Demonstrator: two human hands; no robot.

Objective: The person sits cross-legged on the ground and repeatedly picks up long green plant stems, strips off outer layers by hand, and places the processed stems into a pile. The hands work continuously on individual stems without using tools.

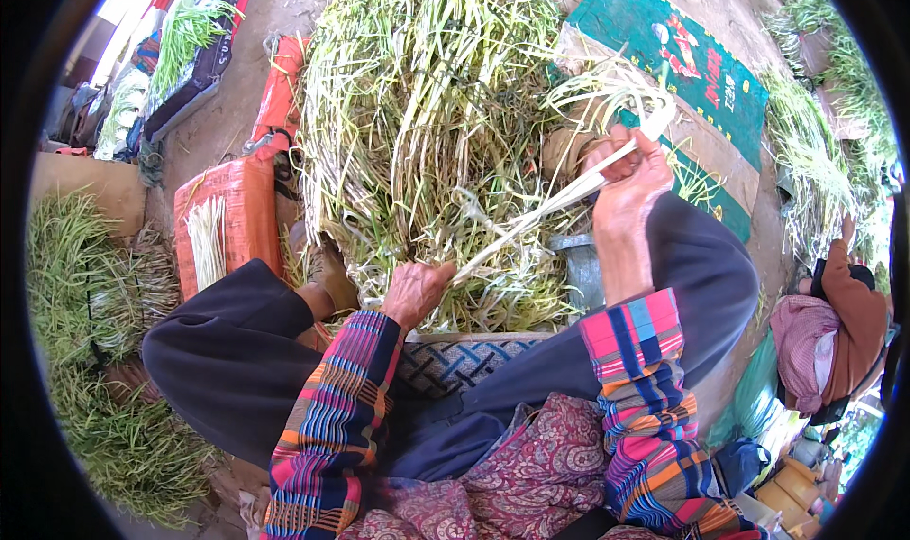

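Note:
My right hand is closed around a thin bundle of pale stalks, held above my right knee. Beyond its fingers the bundle's yellowish leaves loop and hang loose. To the lower left, my left hand has its fingers curled at the stalks' other end, so they stretch slanting between both hands. Its exact grip is partly hidden. Directly before me lies a large heap of long leafy green stalks, with roots and pale scraps on the near side.
An orange-red wrapped block carries a row of trimmed white stalks. A grey bucket stands by my right leg. Green printed sacking lies at the upper right. More greens fill the left; another person bends at far right.

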